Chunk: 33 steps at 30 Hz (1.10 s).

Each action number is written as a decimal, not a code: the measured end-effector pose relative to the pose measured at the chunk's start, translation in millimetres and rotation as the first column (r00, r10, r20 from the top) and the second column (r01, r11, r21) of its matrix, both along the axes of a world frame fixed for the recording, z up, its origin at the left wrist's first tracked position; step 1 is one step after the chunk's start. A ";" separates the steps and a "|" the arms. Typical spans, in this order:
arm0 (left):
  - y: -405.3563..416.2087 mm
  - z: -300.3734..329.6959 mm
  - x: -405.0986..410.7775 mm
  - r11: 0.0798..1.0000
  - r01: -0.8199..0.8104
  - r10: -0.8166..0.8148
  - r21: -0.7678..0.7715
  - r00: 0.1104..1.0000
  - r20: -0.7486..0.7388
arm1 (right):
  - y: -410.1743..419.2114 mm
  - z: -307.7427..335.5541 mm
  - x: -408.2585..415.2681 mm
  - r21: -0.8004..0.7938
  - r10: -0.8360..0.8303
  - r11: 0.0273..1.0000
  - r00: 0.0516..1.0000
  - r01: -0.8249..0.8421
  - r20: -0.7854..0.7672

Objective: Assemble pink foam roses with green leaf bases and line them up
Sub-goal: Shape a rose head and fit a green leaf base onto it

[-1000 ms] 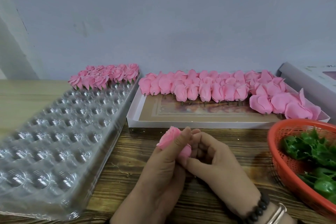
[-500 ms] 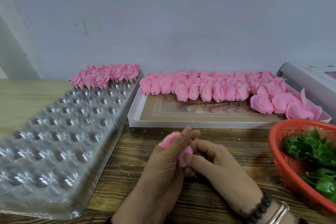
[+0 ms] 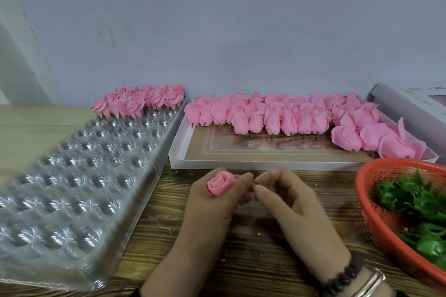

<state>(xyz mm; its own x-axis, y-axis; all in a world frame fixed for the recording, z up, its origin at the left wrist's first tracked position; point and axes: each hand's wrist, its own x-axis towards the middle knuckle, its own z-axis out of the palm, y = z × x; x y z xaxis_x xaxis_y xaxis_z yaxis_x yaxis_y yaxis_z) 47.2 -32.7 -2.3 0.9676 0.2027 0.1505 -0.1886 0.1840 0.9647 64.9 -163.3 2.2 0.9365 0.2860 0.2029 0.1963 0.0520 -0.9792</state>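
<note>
Left hand (image 3: 212,202) grips rose (image 3: 220,184) — right hand (image 3: 287,202) pinching beside; basket (image 3: 376,214), tray (image 3: 72,176) flank.

1. This looks like a small craft assembly bench for piecework, not a home setting or a shop floor.
2. At centre and lower frame is a rough wooden table (image 3: 149,243) pushed against a bare pale wall (image 3: 217,31).
3. At left, a clear plastic blister tray (image 3: 72,176) has many identical cups.
4. At its far end stand finished roses (image 3: 140,101); a white cardboard tray (image 3: 265,164) holds rose buds (image 3: 277,116).
5. At right, an orange basket (image 3: 369,200) holds green leaf bases (image 3: 415,198).
</note>
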 end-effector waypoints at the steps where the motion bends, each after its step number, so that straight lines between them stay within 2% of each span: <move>1: 1.8 0.4 0.3 0.990 -0.046 0.041 0.133 0.998 0.040 | -1.6 -0.3 1.3 0.000 -0.036 0.999 0.999 0.036 0.030; 3: 2.9 0.9 0.7 0.941 -0.097 0.068 0.324 0.993 0.100 | -3.0 1.2 1.6 -0.052 -0.036 0.998 0.994 0.042 0.102; 7: -0.8 0.4 -0.6 0.893 -0.002 -0.008 0.449 1.000 0.020 | -2.0 5.8 -2.5 -0.216 0.111 0.974 0.973 -0.066 0.203; 10: 0.8 -3.7 -1.3 0.798 0.049 -0.054 0.601 0.999 -0.010 | -3.9 8.2 -1.3 -0.257 0.189 0.957 0.961 -0.134 0.203; 14: 1.5 -5.0 -0.5 0.728 0.075 -0.074 0.681 0.997 -0.030 | -7.8 8.4 1.3 -0.262 0.214 0.951 0.963 -0.167 0.165; 21: -2.5 -4.1 -2.8 0.756 0.126 -0.141 0.643 0.990 -0.028 | -6.8 7.3 3.1 -0.219 0.184 0.964 0.973 -0.152 0.137; 24: 0.6 -4.1 -2.5 0.814 0.107 -0.115 0.572 0.993 -0.022 | -6.5 2.9 6.6 -0.083 0.082 0.994 0.992 -0.074 0.096; 28: 1.7 -3.4 -1.2 0.855 0.023 -0.051 0.518 0.998 0.039 | -10.7 -5.1 14.7 0.094 -0.080 0.992 0.996 0.082 -0.033; 33: -1.5 0.5 -2.8 0.874 -0.011 -0.054 0.485 0.991 0.119 | -10.0 -8.0 15.2 0.166 -0.071 0.982 0.990 0.090 -0.121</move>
<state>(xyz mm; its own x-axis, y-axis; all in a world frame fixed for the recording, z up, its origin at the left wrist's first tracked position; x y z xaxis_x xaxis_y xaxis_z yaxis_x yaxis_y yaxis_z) 44.4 -34.1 -1.9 0.9375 0.0527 0.3440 -0.3146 -0.2940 0.9025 80.1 -173.3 -5.9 0.9748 0.1790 0.1332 0.0947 0.2087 -0.9734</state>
